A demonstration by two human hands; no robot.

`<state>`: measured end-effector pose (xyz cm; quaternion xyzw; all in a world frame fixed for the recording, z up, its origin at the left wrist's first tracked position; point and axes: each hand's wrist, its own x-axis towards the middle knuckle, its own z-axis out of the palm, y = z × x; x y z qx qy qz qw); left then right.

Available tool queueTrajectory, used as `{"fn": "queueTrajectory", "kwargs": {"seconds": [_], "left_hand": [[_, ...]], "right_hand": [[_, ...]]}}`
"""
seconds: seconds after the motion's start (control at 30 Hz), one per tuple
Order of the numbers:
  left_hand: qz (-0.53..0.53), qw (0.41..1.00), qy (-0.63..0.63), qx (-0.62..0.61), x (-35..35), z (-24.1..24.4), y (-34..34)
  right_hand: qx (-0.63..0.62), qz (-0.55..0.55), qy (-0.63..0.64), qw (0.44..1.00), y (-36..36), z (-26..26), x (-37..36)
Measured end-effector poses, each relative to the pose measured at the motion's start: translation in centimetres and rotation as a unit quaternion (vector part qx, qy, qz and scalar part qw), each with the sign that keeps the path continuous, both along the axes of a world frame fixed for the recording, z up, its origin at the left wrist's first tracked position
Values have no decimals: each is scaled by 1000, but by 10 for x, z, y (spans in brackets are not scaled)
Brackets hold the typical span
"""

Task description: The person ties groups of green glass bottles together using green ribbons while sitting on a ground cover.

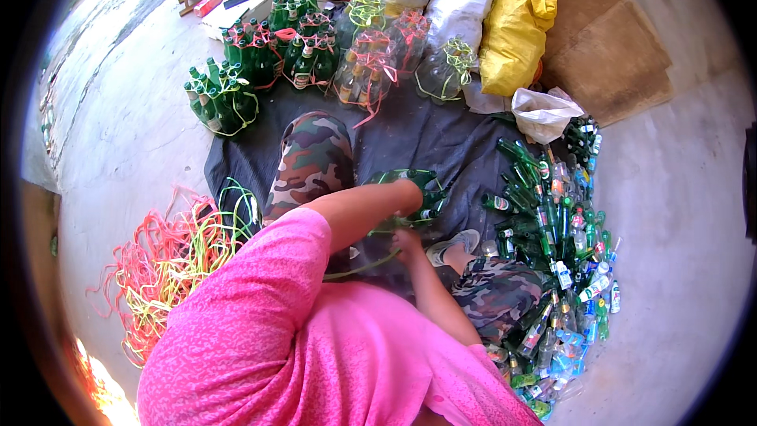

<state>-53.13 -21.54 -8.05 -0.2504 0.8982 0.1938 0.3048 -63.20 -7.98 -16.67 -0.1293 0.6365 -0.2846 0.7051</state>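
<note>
Between my legs, several green glass bottles (427, 180) lie in a bundle on a dark cloth (390, 142). My left hand (409, 195) reaches over the bundle from the left and rests at its near side, the fingers mostly hidden. At the bundle's lower edge my right hand (407, 241) is closed on a pale green plastic strap (366, 265), which trails down to the left. Other strands of green strap run round the bottles. Left of my knee lies a tangled heap of pink and yellow-green straps (171, 266).
Tied bundles of green bottles (222, 97) and clear bottles (366, 71) stand along the far side. Behind them are stuffed sacks, one a yellow sack (514, 29). On the right lies a long pile of loose bottles (550, 236), with an open white bag (544, 112) beyond it.
</note>
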Motion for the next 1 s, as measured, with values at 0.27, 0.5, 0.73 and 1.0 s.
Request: {"fn": "queueTrajectory", "kwargs": {"seconds": [0.27,0.5,0.73,1.0], "left_hand": [[-4,998,62,-11,-1,15,5],[6,995,50,92,-3,-3,-1],[38,993,86,74,14,35,2],[-43,992,114,-14,34,-54,-34]], "right_hand": [[31,-93,-49,994,-1,-2,5],[45,-35,-147,987,-6,-32,-22],[-93,7,-5,996,-4,-55,-8],[-18,-4,88,996,-12,2,18]]}}
